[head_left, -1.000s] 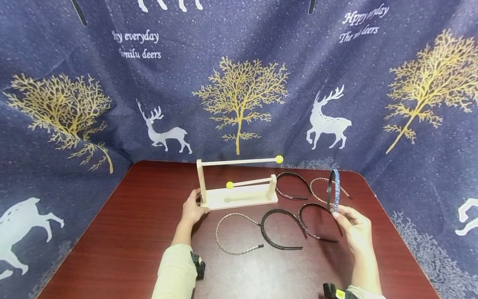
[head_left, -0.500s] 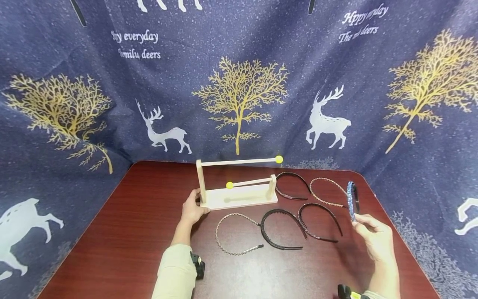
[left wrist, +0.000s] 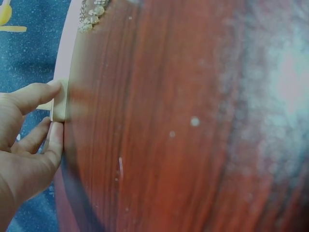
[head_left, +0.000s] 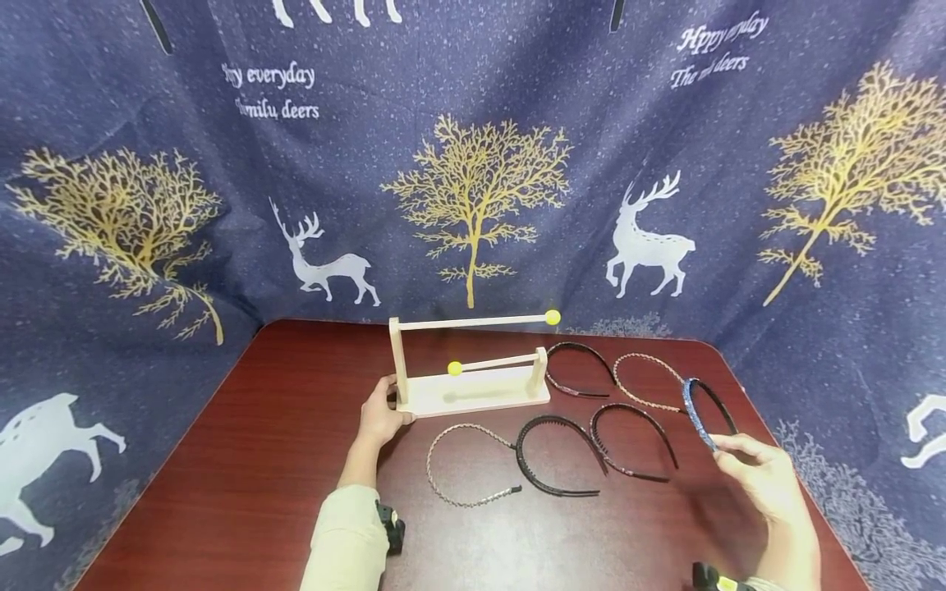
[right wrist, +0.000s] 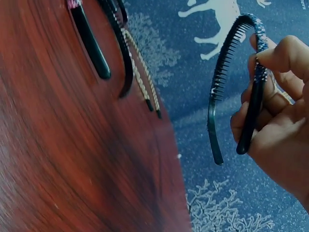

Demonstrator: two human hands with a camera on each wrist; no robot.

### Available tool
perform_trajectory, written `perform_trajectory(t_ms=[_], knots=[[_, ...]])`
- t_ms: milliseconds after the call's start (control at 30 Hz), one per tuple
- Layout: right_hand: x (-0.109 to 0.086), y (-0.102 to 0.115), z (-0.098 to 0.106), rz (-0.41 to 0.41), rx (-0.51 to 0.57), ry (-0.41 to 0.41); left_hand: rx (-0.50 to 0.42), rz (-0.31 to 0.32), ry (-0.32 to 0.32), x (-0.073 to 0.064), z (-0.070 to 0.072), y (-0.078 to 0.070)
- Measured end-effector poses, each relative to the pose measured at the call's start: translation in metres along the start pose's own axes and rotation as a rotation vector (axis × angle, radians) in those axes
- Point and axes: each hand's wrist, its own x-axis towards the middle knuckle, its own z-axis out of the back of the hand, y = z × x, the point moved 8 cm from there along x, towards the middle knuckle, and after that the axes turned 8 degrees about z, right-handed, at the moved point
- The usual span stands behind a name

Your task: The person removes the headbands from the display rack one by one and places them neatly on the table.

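My right hand (head_left: 764, 480) pinches a headband (head_left: 698, 414) with blue glittering stones over the table's right side. In the right wrist view, thumb and fingers grip this blue headband (right wrist: 259, 48) along its jewelled side; its inner comb teeth and two black ends show. My left hand (head_left: 380, 419) holds the left end of a pale wooden rack (head_left: 473, 392) with two bars tipped by yellow balls. Seen from the left wrist, the thumb and fingers of my left hand (left wrist: 31, 130) pinch the end of the rack's base (left wrist: 60, 101). No headband hangs on either bar.
Several headbands lie on the dark red table (head_left: 259, 460): a silver braided one (head_left: 432, 469), a black toothed one (head_left: 521, 455), a black one with a patterned side (head_left: 628, 472), a gold braided one (head_left: 646, 402) and another dark one (head_left: 576, 343). A blue deer-print cloth (head_left: 473, 98) hangs behind.
My right hand has moved right and toward the table's right edge, carrying the blue headband, which has tilted over from upright. The left hand and the rack have stayed put.
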Motion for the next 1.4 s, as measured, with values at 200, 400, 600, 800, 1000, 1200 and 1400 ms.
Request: perform_trajectory(t_ms=[200,400,600,800,1000,1200,1400], knots=[[-0.005,-0.007,0.008,-0.022,-0.179,0.060,-0.008,-0.003,0.010,0.001,-0.001,0.000],[-0.005,0.032,0.003,-0.050,-0.294,0.127,-0.017,0.007,0.017,0.004,0.001,0.000],[-0.001,0.075,-0.010,-0.085,-0.338,0.185,-0.016,0.012,0.014,0.004,0.002,0.002],[-0.006,0.060,-0.015,-0.184,-0.401,0.249,-0.005,0.010,0.014,0.006,0.000,0.003],[-0.008,0.048,-0.019,-0.230,-0.400,0.301,-0.003,0.006,0.010,0.007,0.000,0.004],[-0.014,0.040,-0.022,-0.297,-0.431,0.375,-0.009,0.010,0.018,0.003,-0.001,0.005],[-0.019,0.031,-0.023,-0.377,-0.372,0.372,-0.004,0.017,0.007,0.001,0.000,0.006]])
